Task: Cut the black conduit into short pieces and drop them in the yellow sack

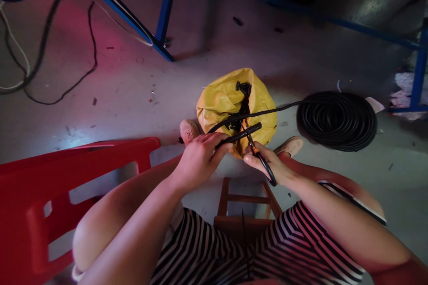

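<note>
Gripping black corrugated tube (256, 128) in a closed left hand (197, 158), with the free end poking out past the thumb; holding scissors (257, 152) by the handles in the right hand (280, 167), blades at the tube near that free end. Can't tell whether already biting or only straddling. All of it right above the open mouth of the yellow bag (217, 100), with a black line (264, 111) passing over the bag from the coil (310, 120) on the floor to the right. For a clean cut: set the blades square to the tube axis, in a groove between ribs, not on a crest. Seat the tube deep toward the pivot, not out at the tips; more leverage, less slip. Pinch firmly near the cut to limit flex, but with left fingertips outside the blade path. Close in one steady stroke, no sawing or twisting, to avoid a ragged edge or crushed end. Guide the nearby line clear of the blades first. On markings: no readable brand, label or writing on bag, scissors, tube or coil; just a pale scrap (375, 104) beside the coil, nothing legible on it.
</note>
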A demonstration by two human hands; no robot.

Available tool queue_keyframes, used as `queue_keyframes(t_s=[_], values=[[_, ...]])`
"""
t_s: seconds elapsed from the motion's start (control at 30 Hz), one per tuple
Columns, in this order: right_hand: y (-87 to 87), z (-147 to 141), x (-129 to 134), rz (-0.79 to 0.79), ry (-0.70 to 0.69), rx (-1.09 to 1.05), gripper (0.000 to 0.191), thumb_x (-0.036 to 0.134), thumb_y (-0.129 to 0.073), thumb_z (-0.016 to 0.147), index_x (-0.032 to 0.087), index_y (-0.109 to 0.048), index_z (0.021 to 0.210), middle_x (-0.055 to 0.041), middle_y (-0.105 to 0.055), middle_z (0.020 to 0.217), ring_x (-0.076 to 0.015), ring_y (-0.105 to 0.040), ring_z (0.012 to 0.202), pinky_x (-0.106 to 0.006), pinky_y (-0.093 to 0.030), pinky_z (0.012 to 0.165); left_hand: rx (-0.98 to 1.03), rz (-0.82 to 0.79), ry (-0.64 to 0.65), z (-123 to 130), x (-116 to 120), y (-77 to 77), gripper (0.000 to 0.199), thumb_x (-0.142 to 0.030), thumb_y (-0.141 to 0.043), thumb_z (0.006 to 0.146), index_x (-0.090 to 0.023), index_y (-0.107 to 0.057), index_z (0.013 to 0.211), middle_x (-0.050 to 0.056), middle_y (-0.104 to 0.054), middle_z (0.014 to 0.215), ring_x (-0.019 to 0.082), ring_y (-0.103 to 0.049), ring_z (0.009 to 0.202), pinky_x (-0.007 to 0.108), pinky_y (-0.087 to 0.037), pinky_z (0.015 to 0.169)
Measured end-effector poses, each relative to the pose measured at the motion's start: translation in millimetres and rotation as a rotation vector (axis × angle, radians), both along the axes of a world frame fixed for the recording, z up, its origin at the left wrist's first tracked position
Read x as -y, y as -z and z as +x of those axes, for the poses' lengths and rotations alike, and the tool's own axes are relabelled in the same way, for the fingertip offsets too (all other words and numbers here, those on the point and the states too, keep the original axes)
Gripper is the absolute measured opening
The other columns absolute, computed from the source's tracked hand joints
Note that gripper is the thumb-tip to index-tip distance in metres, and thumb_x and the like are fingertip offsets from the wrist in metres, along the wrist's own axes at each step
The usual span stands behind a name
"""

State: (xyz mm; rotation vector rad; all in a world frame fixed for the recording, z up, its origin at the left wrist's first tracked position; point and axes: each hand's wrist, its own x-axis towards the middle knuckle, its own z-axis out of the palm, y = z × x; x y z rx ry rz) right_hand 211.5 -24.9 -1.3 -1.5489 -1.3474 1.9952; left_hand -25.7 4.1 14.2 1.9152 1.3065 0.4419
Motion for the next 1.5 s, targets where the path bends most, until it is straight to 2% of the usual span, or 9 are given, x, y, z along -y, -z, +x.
queue_keyframes(t_s=[0.23, 0.43, 0.6, 0.73, 0.87, 1.03, 1.23, 1.37, 1.5], values=[[3.3, 0.3, -0.5, 0.006, -0.051, 0.005, 0.063, 0.082, -0.056, 0.088, 0.02, -0.052, 0.085, 0.0016, -0.05, 0.073, -0.0148, -0.049, 0.068, -0.028, -0.036, 0.063, -0.038, -0.019, 0.136, -9.2, -9.0, -3.9, 0.035, -0.033, -0.041, 0.108, -0.013, -0.07, 0.11, 0.011, -0.076, 0.094, 0.024, -0.071, 0.086, 0.033, -0.052, 0.075], [8.6, 5.4, 3.7, 0.041, -0.072, 0.055, 0.062, 0.08, -0.058, 0.087, 0.021, -0.047, 0.073, 0.003, -0.047, 0.062, -0.0135, -0.05, 0.059, -0.025, -0.032, 0.055, -0.036, -0.141, 0.144, -16.9, -12.3, -9.1, 0.036, -0.035, -0.041, 0.106, -0.015, -0.07, 0.11, 0.009, -0.075, 0.095, 0.023, -0.07, 0.085, 0.03, -0.05, 0.073], [8.8, 6.8, 3.5, -0.014, -0.087, 0.06, 0.064, 0.083, -0.059, 0.084, 0.022, -0.047, 0.072, 0.0027, -0.051, 0.058, -0.0133, -0.048, 0.053, -0.026, -0.031, 0.052, -0.05, -0.172, 0.142, -18.6, -12.5, -10.1, 0.037, -0.037, -0.041, 0.105, -0.015, -0.07, 0.111, 0.009, -0.075, 0.097, 0.022, -0.07, 0.083, 0.03, -0.05, 0.073], [5.5, 5.9, -0.5, -0.038, -0.118, 0.042, 0.065, 0.085, -0.058, 0.083, 0.021, -0.051, 0.078, 0.0028, -0.049, 0.063, -0.0137, -0.047, 0.059, -0.026, -0.032, 0.056, -0.072, -0.169, 0.202, -20.2, -12.2, -5.6, 0.036, -0.036, -0.04, 0.106, -0.015, -0.07, 0.106, 0.009, -0.075, 0.093, 0.023, -0.069, 0.083, 0.032, -0.051, 0.075], [-2.6, 5.6, -7.9, 0.018, -0.19, 0.09, 0.056, 0.075, -0.062, 0.088, 0.019, -0.057, 0.093, -0.0004, -0.057, 0.082, -0.0156, -0.051, 0.073, -0.027, -0.035, 0.066, -0.094, -0.184, 0.314, -16.3, -10.7, -3.0, 0.03, -0.03, -0.042, 0.106, -0.018, -0.07, 0.105, 0.009, -0.076, 0.098, 0.024, -0.072, 0.094, 0.034, -0.054, 0.085], [-3.8, 5.3, -10.4, 0.065, -0.236, 0.137, 0.053, 0.072, -0.059, 0.093, 0.019, -0.059, 0.099, -0.0044, -0.063, 0.093, -0.0191, -0.056, 0.082, -0.028, -0.039, 0.072, -0.149, -0.18, 0.32, -10.8, -9.6, -3.8, 0.027, -0.027, -0.046, 0.105, -0.018, -0.071, 0.103, 0.01, -0.076, 0.097, 0.026, -0.073, 0.096, 0.037, -0.056, 0.087], [4.9, 4.5, -3.7, 0.116, -0.232, 0.229, 0.056, 0.075, -0.055, 0.092, 0.019, -0.059, 0.087, -0.0024, -0.059, 0.077, -0.0167, -0.051, 0.069, -0.026, -0.034, 0.061, -0.084, -0.151, 0.303, -11.3, -9.1, -2.9, 0.024, -0.025, -0.048, 0.103, -0.021, -0.072, 0.106, 0.008, -0.075, 0.091, 0.024, -0.073, 0.091, 0.035, -0.057, 0.086], [6.8, 4.5, -2.3, 0.172, -0.247, 0.287, 0.059, 0.078, -0.052, 0.091, 0.021, -0.049, 0.073, 0.0004, -0.049, 0.066, -0.0147, -0.043, 0.063, -0.027, -0.029, 0.058, -0.127, -0.179, 0.321, -13.0, -9.8, -3.1, 0.026, -0.026, -0.046, 0.105, -0.019, -0.071, 0.105, 0.01, -0.075, 0.094, 0.026, -0.073, 0.096, 0.037, -0.056, 0.088], [7.3, 4.0, -2.5, 0.181, -0.233, 0.288, 0.064, 0.082, -0.05, 0.088, 0.022, -0.043, 0.067, 0.0007, -0.044, 0.063, -0.0145, -0.041, 0.061, -0.027, -0.027, 0.058, -0.157, -0.18, 0.32, -16.0, -9.7, -0.2, 0.028, -0.027, -0.044, 0.106, -0.017, -0.07, 0.107, 0.012, -0.076, 0.102, 0.028, -0.073, 0.098, 0.037, -0.055, 0.084]])
